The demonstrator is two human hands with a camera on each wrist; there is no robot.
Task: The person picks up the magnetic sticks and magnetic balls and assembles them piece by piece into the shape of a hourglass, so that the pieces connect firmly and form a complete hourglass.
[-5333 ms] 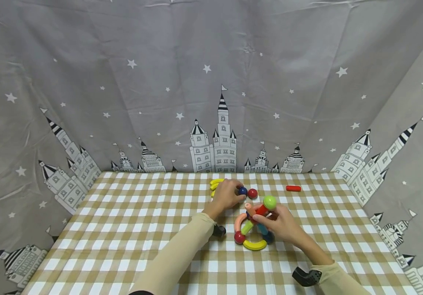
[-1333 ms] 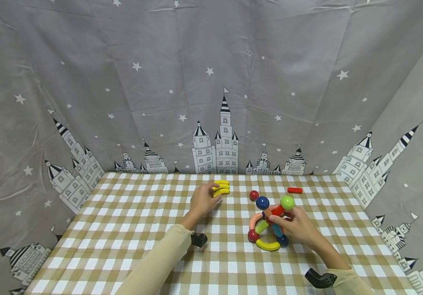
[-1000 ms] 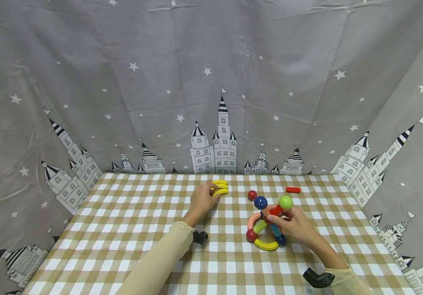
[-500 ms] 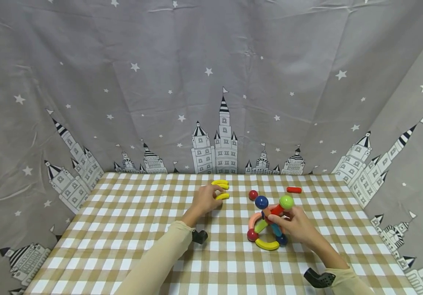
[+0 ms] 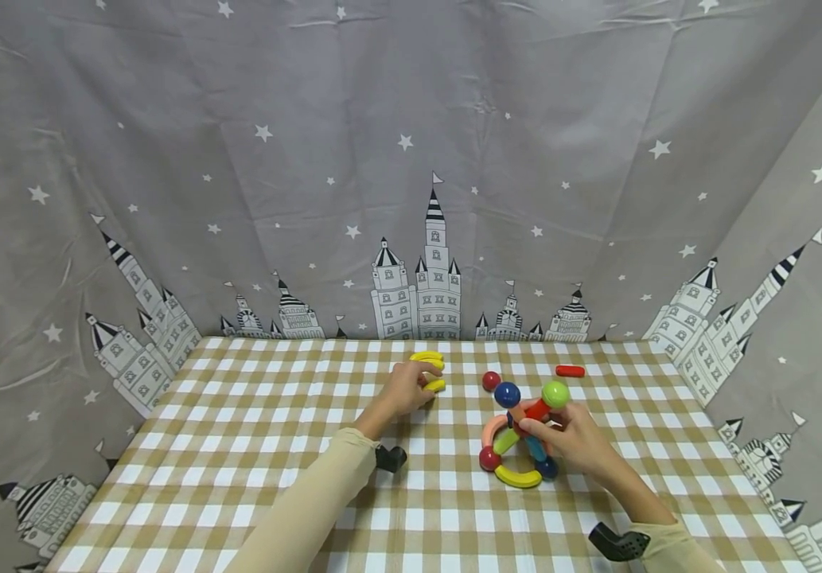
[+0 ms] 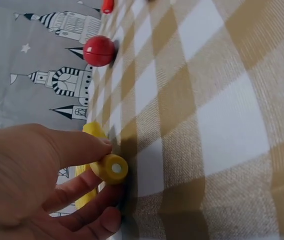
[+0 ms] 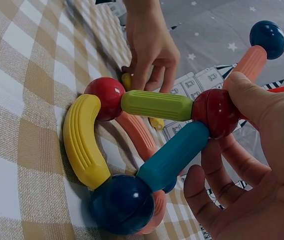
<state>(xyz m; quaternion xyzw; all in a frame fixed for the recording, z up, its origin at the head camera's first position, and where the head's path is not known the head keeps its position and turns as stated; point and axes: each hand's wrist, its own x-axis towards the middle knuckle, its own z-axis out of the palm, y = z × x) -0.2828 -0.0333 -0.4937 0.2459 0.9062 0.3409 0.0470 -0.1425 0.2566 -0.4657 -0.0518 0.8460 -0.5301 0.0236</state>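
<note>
Two grips are busy, as I see it from far off through the cameras. My left grip [image 5: 403, 387] pinches a bent yellow stick [image 6: 113, 169] by one end, low down by the tabletop [image 5: 239, 454]. I can't tell if the stick is up in the air or touching below. Just past this grip, on its far side, lie two more yellow sticks [image 5: 426, 357].

My right grip [image 5: 578, 438] holds the ball-and-stick toy [image 7: 156, 105] by the high red ball [image 7: 215, 113], where lots of its sticks meet. The toy stands to the left of that grip, and its bottom ring looks to be sitting down flat. Its green ball [image 5: 556, 394] pokes up just above the right grip, and its blue ball [image 5: 507, 395] pokes up more to the left.

I think the step in hand is picking up one stick while the other grip steadies the toy. To me, the next move calls for a firm pinch on the left and a lift that doesn't bump the other two sticks. The right should hold softly, so nothing pops off. A loose red ball [image 5: 491, 382] lies to the right of the left grip, so I'd go over it. A small red stick [image 5: 570, 371] lies out past the right grip.
</note>
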